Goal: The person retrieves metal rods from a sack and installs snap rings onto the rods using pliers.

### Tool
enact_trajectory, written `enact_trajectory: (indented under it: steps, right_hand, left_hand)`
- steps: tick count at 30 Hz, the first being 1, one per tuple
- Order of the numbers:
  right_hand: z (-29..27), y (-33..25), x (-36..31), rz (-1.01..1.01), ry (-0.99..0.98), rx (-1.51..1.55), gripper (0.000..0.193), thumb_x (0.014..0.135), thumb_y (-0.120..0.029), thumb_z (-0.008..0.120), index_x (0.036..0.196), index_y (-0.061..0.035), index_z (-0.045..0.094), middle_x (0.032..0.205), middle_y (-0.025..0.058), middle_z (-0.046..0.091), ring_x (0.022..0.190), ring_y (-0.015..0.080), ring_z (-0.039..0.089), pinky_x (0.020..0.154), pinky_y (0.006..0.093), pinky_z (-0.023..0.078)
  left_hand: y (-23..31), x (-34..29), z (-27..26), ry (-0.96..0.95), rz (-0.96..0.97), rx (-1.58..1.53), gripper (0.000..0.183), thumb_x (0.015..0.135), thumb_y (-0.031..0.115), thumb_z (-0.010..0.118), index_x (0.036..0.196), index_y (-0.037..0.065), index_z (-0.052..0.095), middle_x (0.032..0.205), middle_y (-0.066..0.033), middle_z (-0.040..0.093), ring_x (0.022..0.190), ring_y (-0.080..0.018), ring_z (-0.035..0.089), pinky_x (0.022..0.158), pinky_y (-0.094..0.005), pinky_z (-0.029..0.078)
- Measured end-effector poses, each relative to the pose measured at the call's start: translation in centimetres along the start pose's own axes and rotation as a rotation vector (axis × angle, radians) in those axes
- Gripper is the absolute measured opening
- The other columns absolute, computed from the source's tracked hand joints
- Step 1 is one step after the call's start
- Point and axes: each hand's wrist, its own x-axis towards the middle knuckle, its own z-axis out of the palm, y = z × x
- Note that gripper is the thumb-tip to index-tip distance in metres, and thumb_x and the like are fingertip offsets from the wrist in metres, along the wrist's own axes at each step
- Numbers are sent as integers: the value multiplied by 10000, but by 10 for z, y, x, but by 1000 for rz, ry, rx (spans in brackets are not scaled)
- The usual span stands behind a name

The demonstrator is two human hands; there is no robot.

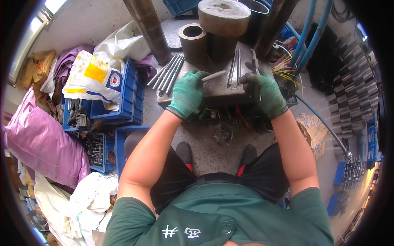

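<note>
Both my hands wear green knit gloves with dark, dirty fingertips and are over the front of a metal machine bed (pixel 221 91). My left hand (pixel 186 93) is closed round a short metal rod (pixel 215 76) whose free end points right. In my right hand (pixel 269 92) a slim grey metal piece with a bent tip (pixel 255 60) stands up between the fingers; its lower part is hidden. A row of several slender metal rods (pixel 168 74) lies left of my left hand. Between the hands, a pair of similar rods (pixel 234 69) lies on the bed.
Behind the rods stand a hollow metal cylinder (pixel 193 41) and a thick round block (pixel 223 18), between two steel columns (pixel 150 30). Blue crates (pixel 133 92) and a purple sack (pixel 45 143) are at left. Blue hoses (pixel 305 39) and stacked metal cylinders (pixel 355 90) are at right.
</note>
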Motion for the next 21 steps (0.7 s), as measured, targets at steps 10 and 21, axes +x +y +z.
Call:
enact_trajectory:
  steps: [10, 21]
  right_hand:
    - [-4, 7, 2, 21, -15, 100, 454, 982, -115, 641, 1411, -30, 520, 939, 65, 699, 770, 138, 647, 700, 297, 517]
    - [-7, 7, -1, -22, 4, 111, 476, 985, -103, 655, 1427, -16, 502, 957, 67, 696, 785, 134, 653, 714, 274, 516]
  left_hand:
    - [-1, 11, 19, -74, 14, 192, 256, 891, 70, 709, 1141, 82, 757, 1152, -178, 669, 1053, -400, 672, 918, -449, 556]
    - [-1, 16, 16, -191, 18, 302, 203, 899, 89, 687, 1097, 71, 725, 1170, -179, 660, 1046, -414, 665, 899, -488, 559]
